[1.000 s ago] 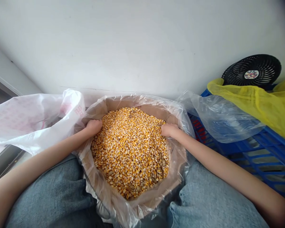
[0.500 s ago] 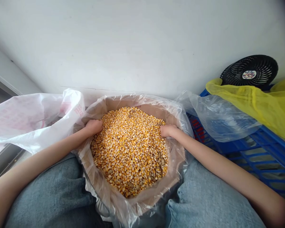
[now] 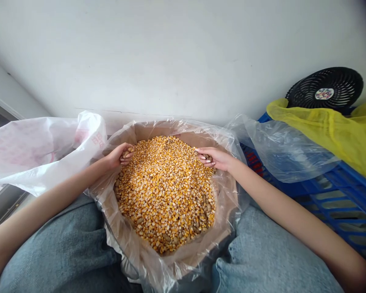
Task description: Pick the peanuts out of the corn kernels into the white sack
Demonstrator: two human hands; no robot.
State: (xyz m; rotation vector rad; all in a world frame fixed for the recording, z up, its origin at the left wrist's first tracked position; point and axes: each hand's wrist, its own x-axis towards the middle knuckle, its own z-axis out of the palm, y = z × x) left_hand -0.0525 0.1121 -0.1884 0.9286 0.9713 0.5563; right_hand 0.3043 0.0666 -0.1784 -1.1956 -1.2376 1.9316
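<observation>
Dried corn kernels [image 3: 166,195] lie heaped in a plastic-lined sack [image 3: 224,219], between the hands. The left hand [image 3: 118,156] cups a few kernels at the heap's left edge; the right hand [image 3: 215,158], fingers curled, holds some at its right edge, above the person's jeans [image 3: 262,252].

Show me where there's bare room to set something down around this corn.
Blue crate slats lie open below the clear plastic bag, beside the right arm. Brown liner shows between the corn kernels and the far rim. Crowded: the crate top, under the yellow bag and black fan, and the corn, where the left hand and right hand dip.
</observation>
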